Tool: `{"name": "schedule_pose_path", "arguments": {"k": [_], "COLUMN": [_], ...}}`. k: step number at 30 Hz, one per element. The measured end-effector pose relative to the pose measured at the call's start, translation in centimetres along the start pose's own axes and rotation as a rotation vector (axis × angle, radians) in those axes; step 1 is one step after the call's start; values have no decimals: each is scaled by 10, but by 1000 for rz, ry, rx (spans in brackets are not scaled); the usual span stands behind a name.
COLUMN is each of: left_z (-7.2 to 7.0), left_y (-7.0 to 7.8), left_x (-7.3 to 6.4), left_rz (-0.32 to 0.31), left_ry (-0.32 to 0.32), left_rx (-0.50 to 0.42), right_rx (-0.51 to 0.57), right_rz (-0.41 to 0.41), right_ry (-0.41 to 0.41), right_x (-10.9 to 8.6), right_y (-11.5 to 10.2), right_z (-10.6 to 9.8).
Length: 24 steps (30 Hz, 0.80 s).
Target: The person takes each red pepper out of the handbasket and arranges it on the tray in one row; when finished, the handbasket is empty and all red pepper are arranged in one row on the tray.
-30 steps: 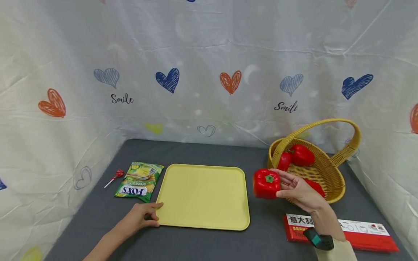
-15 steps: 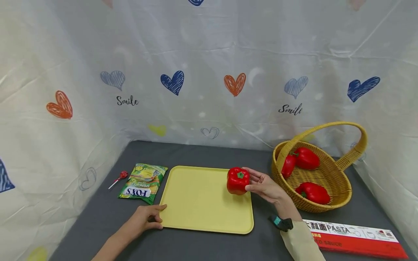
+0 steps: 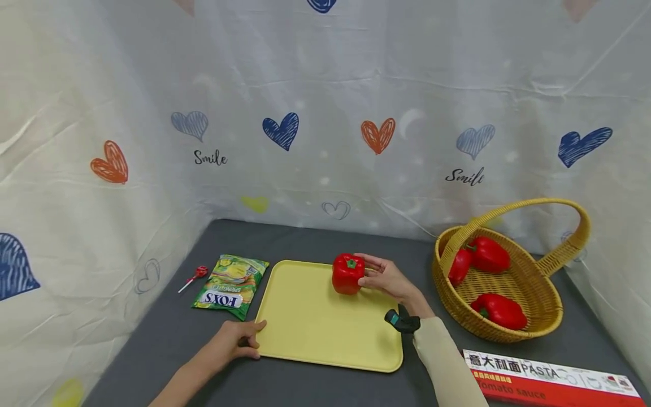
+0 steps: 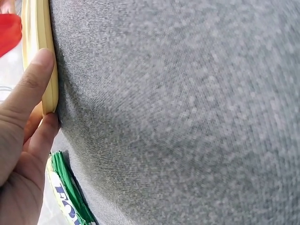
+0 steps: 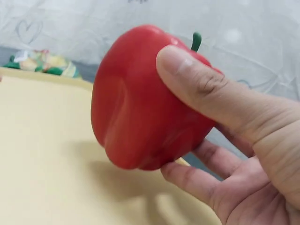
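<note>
My right hand (image 3: 389, 278) grips a red bell pepper (image 3: 348, 274) between thumb and fingers. The pepper is upright, green stem on top, above the far right part of a yellow tray (image 3: 325, 333). In the right wrist view the bell pepper (image 5: 145, 103) casts a shadow on the tray (image 5: 42, 140) and appears slightly above it. My left hand (image 3: 235, 340) holds the tray's near left corner, its thumb at the front edge and its fingers at the left side. The left wrist view shows the thumb (image 4: 33, 77) pressed against the tray's rim (image 4: 45, 28).
A yellow wicker basket (image 3: 551, 308) with several red peppers (image 3: 500, 312) stands at the right. In front of it lies a red and white pasta box (image 3: 549, 376). A green Fox's candy bag (image 3: 231, 285) and a red lollipop (image 3: 199, 272) lie left of the tray.
My right hand has carried the bell pepper leftward from beside the basket to over the tray. The left hand has stayed at the tray's corner. The head view has shifted slightly.
</note>
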<state>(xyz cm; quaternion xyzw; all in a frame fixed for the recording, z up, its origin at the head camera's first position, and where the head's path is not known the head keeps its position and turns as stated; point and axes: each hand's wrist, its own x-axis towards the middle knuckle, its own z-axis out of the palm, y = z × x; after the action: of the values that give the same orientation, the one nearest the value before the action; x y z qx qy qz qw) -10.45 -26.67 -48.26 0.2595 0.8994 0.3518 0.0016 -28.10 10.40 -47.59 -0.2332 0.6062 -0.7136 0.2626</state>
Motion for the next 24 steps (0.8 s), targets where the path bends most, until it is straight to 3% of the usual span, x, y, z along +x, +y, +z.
{"name": "schedule_pose_path", "arguments": {"k": [13,18,24], "left_z": [3,4,1], "left_y": [2,1,0], "left_x": [2,3,-1], "left_rz": [-3,30,9], "left_ry": [6,19,17], "left_rx": [-20,8,9], "right_rx": [-68,-68,-79], "right_rz": [-16,16,41], "right_ry": [-26,-30,-33], "right_x": [60,78,97], "right_y": [15,16,13], "right_z": [28,43,66]}}
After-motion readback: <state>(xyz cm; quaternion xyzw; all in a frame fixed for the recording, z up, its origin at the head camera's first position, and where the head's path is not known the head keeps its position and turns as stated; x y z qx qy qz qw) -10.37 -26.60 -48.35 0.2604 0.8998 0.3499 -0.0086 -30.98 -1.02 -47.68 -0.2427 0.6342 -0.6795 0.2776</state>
